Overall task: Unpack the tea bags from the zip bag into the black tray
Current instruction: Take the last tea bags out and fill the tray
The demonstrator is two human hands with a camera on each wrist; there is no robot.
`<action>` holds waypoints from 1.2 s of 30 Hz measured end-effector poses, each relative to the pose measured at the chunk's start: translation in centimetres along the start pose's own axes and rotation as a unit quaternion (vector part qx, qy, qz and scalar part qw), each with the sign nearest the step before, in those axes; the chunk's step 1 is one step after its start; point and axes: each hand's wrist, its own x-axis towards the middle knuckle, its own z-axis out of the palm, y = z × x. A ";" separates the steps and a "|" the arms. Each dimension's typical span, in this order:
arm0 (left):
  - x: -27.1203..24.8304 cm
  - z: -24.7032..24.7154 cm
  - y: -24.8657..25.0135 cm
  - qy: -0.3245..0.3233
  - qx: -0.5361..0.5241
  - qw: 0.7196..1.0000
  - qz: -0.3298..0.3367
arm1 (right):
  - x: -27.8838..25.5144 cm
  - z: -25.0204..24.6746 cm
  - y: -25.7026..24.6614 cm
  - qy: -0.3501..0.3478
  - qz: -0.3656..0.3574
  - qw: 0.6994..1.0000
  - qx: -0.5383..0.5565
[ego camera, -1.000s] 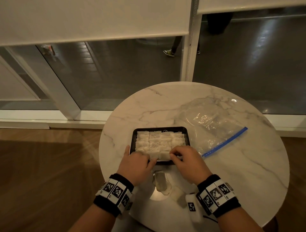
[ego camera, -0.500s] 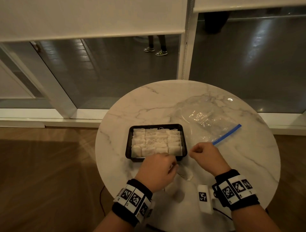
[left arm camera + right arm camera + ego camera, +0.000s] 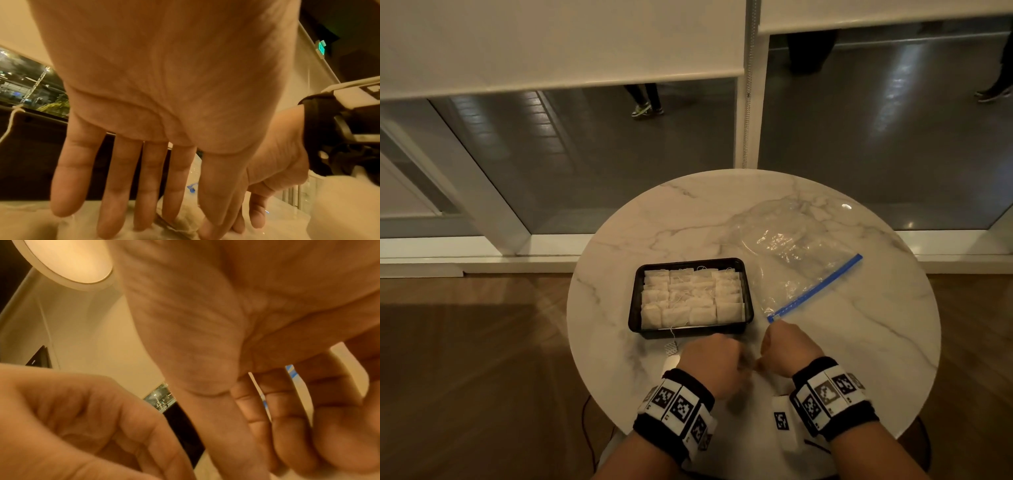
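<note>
Tea bags (image 3: 691, 297): pale paper sachets, packed in close rows inside the black tray (image 3: 635, 301), which is filled from wall to wall. A white string is draped over the tray's near wall, and a small tag (image 3: 671, 348) is seen on the marble just before that wall.

Table (image 3: 859, 335): round, white marble with grey veining; the tray is set a little left of its middle.

Left hand (image 3: 712, 365): placed just before the tray's near wall, back uppermost. In the left wrist view its fingers (image 3: 115, 186) are held straight and slightly spread, their tips laid down on a loose tea bag (image 3: 180, 219) lying on the marble.

Right hand (image 3: 789, 347): placed before the tray's near right corner, just beside the left hand. Its fingers are loosely curled; whether anything is pinched cannot be told, the right wrist view being blurred.

Zip bag (image 3: 787, 260): clear, crumpled, laid flat to the right of the tray and apart from it. Its blue zip strip (image 3: 815, 289) is run slantwise, the near end close to the right hand.

Wristbands with black-and-white markers are worn on both wrists.
</note>
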 end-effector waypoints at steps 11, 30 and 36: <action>-1.1 -0.8 -0.3 0.066 -0.060 0.996 -0.022 | -1.1 -1.1 0.0 -0.007 -0.039 0.999 0.021; -2.3 -3.1 -2.0 0.151 -0.394 0.905 0.055 | -4.8 -6.9 -2.1 0.004 -0.269 0.943 0.197; -2.8 -3.5 -2.2 0.195 -0.444 0.873 0.043 | -5.2 -6.9 -2.8 0.068 -0.285 0.928 0.231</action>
